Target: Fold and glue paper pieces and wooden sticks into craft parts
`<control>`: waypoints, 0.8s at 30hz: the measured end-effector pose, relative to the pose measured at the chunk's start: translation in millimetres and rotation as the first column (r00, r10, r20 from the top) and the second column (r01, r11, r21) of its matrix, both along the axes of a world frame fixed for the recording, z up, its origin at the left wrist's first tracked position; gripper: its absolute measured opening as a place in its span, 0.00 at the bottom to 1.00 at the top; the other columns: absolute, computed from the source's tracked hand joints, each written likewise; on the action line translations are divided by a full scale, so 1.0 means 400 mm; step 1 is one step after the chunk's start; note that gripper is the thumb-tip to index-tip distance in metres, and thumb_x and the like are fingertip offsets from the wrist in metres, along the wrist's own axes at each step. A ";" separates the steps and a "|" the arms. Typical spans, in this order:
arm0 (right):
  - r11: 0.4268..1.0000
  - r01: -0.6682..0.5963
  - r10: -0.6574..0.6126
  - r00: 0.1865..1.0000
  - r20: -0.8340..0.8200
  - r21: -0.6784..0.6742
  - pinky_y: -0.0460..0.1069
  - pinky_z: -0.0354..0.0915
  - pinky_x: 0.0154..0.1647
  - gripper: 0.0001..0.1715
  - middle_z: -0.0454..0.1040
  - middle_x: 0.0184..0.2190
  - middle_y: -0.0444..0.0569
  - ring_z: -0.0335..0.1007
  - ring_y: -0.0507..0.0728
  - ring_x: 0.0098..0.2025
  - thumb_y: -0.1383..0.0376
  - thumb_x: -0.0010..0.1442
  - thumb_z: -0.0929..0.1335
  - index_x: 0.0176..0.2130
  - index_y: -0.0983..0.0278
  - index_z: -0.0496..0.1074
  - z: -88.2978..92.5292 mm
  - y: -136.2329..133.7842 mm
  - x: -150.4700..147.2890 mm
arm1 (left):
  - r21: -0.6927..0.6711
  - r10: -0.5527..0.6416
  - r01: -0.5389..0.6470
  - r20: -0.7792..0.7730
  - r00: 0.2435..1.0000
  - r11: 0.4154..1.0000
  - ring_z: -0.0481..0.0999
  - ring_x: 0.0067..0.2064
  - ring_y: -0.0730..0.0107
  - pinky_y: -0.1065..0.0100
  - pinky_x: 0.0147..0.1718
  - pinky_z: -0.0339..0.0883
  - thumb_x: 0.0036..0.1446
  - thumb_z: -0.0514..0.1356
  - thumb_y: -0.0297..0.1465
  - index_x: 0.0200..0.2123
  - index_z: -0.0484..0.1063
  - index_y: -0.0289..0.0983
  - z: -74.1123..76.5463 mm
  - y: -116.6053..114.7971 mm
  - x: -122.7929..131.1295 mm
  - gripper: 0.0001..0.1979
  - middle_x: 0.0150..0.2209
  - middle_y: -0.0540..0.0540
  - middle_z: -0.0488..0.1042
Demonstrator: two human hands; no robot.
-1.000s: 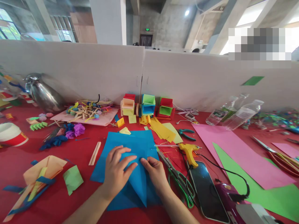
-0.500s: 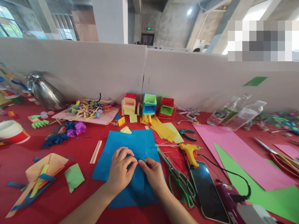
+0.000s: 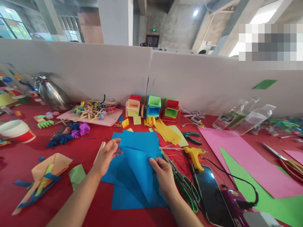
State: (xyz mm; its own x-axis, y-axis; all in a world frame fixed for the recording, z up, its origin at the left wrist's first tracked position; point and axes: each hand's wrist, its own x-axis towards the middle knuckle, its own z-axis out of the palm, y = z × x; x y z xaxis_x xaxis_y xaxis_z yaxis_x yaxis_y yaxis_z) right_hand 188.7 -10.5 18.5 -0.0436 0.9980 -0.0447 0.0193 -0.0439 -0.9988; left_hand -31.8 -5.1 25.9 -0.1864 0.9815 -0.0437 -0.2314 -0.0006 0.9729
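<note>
A sheet of blue paper (image 3: 139,162) is lifted and curled in front of me, over more blue paper (image 3: 123,197) lying on the red table. My right hand (image 3: 164,175) pinches the lifted sheet at its right side between thumb and fingers. At the sheet's left edge my left hand (image 3: 106,157) has its fingers spread, holding nothing; whether the fingertips touch the paper I cannot tell. Green-handled scissors (image 3: 187,186) lie just right of my right hand. Left of my left wrist is a light green paper piece (image 3: 77,175), partly covered by the forearm.
A yellow glue gun (image 3: 195,154) and a phone (image 3: 213,192) lie to the right, with pliers (image 3: 193,137) behind. Small paper boxes (image 3: 153,105) stand against the white partition. Pink paper (image 3: 236,157) covers the far right; a peach paper cone (image 3: 49,167) lies left.
The hands were together over the flat blue paper. My left hand has moved left and spread its fingers. The right hand now holds a raised, curling blue sheet.
</note>
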 end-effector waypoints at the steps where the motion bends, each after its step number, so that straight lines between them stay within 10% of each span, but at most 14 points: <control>1: 1.000 0.002 -0.002 1.000 0.006 0.006 0.45 0.44 0.21 0.25 0.47 0.18 0.38 0.41 0.48 0.22 0.50 0.50 0.68 0.19 0.62 0.54 -0.001 0.000 0.000 | -0.023 -0.114 0.117 0.090 0.989 0.993 0.73 0.35 0.67 0.66 0.37 0.67 0.46 0.60 0.48 0.36 0.70 0.38 0.001 -0.007 0.016 0.21 0.30 0.49 0.72; 5: 1.000 -0.008 0.007 0.999 0.054 0.023 0.45 0.43 0.20 0.27 0.45 0.18 0.37 0.39 0.48 0.22 0.50 0.49 0.68 0.18 0.62 0.51 -0.005 0.000 -0.001 | -0.098 -0.398 0.428 0.228 0.888 0.898 0.75 0.37 0.60 0.61 0.38 0.67 0.48 0.62 0.43 0.34 0.72 0.36 -0.002 -0.030 0.066 0.17 0.30 0.45 0.76; 24: 0.999 -0.009 0.005 0.996 0.086 0.042 0.45 0.43 0.20 0.24 0.47 0.17 0.37 0.43 0.48 0.21 0.50 0.51 0.67 0.18 0.63 0.56 0.005 0.002 0.005 | -0.254 -0.325 0.336 0.087 0.942 0.907 0.77 0.36 0.56 0.61 0.30 0.71 0.47 0.62 0.42 0.39 0.72 0.36 -0.015 -0.034 0.082 0.19 0.35 0.45 0.78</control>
State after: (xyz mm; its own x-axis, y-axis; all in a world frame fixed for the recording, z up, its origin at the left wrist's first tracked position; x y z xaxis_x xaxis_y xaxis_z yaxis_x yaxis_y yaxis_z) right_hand 190.6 -9.7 20.7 -0.0484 0.9988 -0.0061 0.1055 -0.0009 -0.9944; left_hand 1.1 -18.5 19.8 0.1545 0.9389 -0.3077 -0.2147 0.3359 0.9171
